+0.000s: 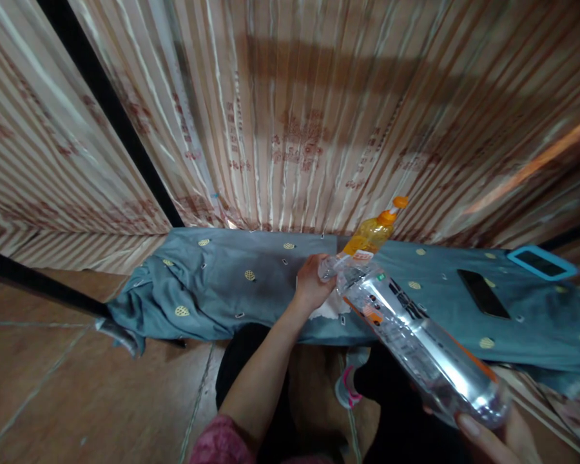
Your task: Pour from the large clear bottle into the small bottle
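A large clear plastic bottle (415,341) with a silver and orange label lies slanted across the view, its neck toward the upper left. My left hand (314,283) is closed at the neck end; its fingertips are partly hidden. At the lower right, my right hand (500,435) grips the bottle's base, thumb on the near side. Just beyond the neck is a smaller bottle (367,237) of yellow liquid with an orange top, its lower part hidden. A white tissue (332,305) shows on the cloth beneath my left hand.
A grey-green cloth (251,309) with pineapple prints covers the narrow bench. On its right side lie a black phone (483,294) and a blue-framed tablet-like object (542,263). A striped curtain (290,116) hangs behind, with a dark pole (116,122) at left.
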The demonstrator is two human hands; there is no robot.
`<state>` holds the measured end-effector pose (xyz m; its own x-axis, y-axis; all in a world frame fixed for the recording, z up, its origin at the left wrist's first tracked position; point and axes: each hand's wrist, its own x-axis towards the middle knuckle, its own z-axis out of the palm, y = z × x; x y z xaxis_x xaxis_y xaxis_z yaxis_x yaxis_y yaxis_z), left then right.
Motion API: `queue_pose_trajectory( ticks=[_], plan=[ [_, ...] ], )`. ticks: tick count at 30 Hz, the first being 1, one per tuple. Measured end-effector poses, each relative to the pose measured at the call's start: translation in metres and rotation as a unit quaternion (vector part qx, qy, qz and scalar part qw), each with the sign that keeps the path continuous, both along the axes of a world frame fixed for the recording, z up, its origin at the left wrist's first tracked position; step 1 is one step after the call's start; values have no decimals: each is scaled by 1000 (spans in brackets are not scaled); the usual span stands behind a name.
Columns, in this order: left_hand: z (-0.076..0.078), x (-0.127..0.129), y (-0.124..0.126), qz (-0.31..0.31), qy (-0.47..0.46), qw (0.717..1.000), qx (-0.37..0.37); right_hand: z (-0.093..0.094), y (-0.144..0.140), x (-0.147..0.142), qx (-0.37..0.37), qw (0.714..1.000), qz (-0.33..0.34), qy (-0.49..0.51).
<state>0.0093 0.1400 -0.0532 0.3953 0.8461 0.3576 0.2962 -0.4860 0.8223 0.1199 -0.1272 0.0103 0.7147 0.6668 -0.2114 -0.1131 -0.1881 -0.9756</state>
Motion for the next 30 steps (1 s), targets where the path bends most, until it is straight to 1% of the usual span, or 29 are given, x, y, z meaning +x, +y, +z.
queue_pose_trajectory(
  ticks=[3,6,11,13,18,21,25,28,30],
  plan=[
    [1,-1,0,9,-8,1000,0,-2,-1,1,-6,1000,12,-11],
    [1,-1,-1,14,-14,1000,-6,-8,-2,4,-5,1000,24,-19],
    [-2,0,1,18,-18,1000,-10,-17,-2,4,14,1000,3,-28],
    [-4,1,2,20,-18,1000,-4,-16,-1,4,9,1000,-2,-26],
    [-6,4,4,22,-19,1000,5,-9,1,1,20,1000,17,2],
    [-5,5,4,20,-16,1000,5,-9,2,1,19,1000,0,9],
    [-5,7,5,20,-5,1000,-3,-20,3,9,42,999,-13,-32],
    [-5,6,4,23,-10,1000,-8,-32,1,18,39,998,6,-53],
    [-4,4,4,23,-9,1000,-10,-39,-1,24,52,997,15,-49]
  ],
)
